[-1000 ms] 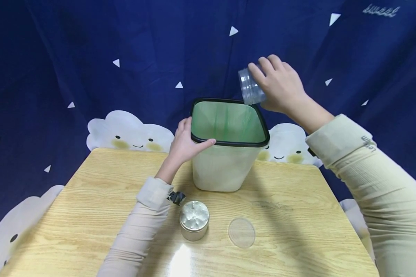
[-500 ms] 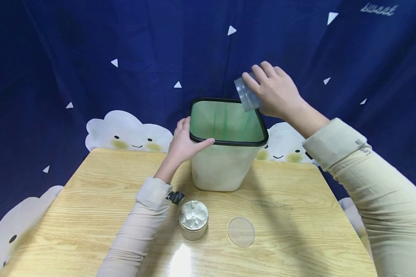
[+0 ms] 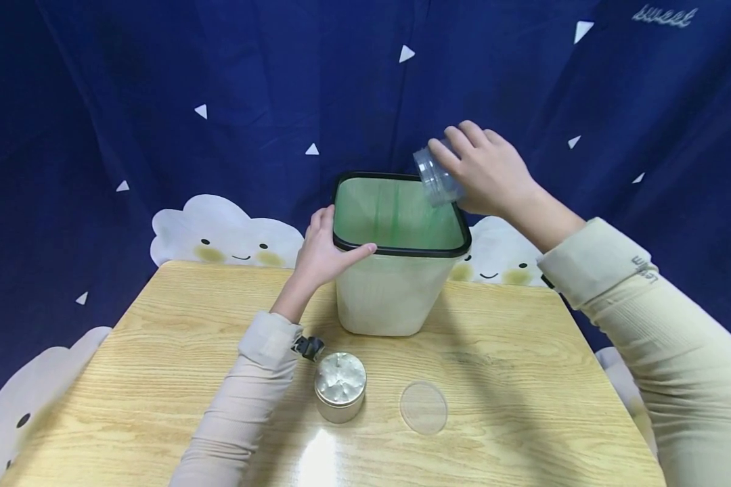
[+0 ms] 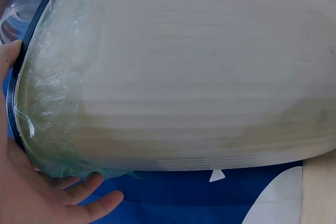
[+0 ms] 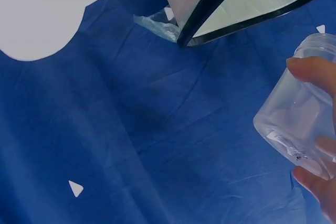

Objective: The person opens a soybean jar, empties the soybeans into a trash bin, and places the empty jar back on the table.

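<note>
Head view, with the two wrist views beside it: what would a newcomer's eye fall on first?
Probably the pale bin with its black rim and green liner, at the back of the table, the left hand on its left corner. Next, the clear jar tilted in the right hand, by the bin's right rim. Then the silver-topped tin, nearer the viewer.

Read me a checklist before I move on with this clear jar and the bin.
1. Bin upright on the table: ok.
2. Left hand holding the bin by its rim: ok.
3. Green liner folded over the rim: ok, its edge hangs outside.
4. Right hand gripping the clear jar: ok, jar tilted.
5. Jar directly over the bin's opening: cannot tell.
6. Silver-topped container and clear disc apart from the bin: ok.
</note>
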Motion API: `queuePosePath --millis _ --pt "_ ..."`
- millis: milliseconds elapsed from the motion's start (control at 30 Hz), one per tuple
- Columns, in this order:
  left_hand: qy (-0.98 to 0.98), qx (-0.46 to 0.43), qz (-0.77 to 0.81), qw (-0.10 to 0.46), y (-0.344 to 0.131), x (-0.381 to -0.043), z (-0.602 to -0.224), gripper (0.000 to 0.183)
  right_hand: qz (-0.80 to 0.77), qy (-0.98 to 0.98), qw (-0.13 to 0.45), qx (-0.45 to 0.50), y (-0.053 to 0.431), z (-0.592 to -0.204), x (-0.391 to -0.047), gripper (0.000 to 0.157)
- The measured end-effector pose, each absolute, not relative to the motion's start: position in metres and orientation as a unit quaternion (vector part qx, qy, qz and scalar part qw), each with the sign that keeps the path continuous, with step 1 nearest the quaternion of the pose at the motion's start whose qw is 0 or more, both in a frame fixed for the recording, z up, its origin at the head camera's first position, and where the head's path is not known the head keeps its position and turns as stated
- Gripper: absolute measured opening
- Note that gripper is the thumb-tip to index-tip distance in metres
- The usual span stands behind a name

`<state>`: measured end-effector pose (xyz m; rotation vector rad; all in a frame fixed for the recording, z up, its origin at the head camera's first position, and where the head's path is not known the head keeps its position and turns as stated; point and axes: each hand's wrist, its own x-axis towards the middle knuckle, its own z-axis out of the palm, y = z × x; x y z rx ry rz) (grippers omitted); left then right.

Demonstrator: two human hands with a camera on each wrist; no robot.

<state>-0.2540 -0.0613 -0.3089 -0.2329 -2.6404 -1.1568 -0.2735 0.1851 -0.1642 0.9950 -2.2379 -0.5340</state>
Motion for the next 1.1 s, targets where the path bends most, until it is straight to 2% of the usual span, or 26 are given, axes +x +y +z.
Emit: queuePosePath --millis 300,533,1100 --pt "-0.906 -0.083 -0.394 0.126 -0.063 -0.252 -0.308 0.106 -0.146 -0.848 0.342 0.377 0.192 -0.169 -0.266 0.081" --pt "-0.906 -0.084 -0.394 0.132 -0.063 -0.252 -0.308 0.106 -0.105 -0.867 0.349 0.339 0.199 -0.174 -0.254 0.089" --pt "-0.903 -0.087 -0.397 0.134 -0.067 -0.253 -0.308 0.105 0.026 -0.878 0.364 0.310 0.215 -0.192 -0.230 0.085"
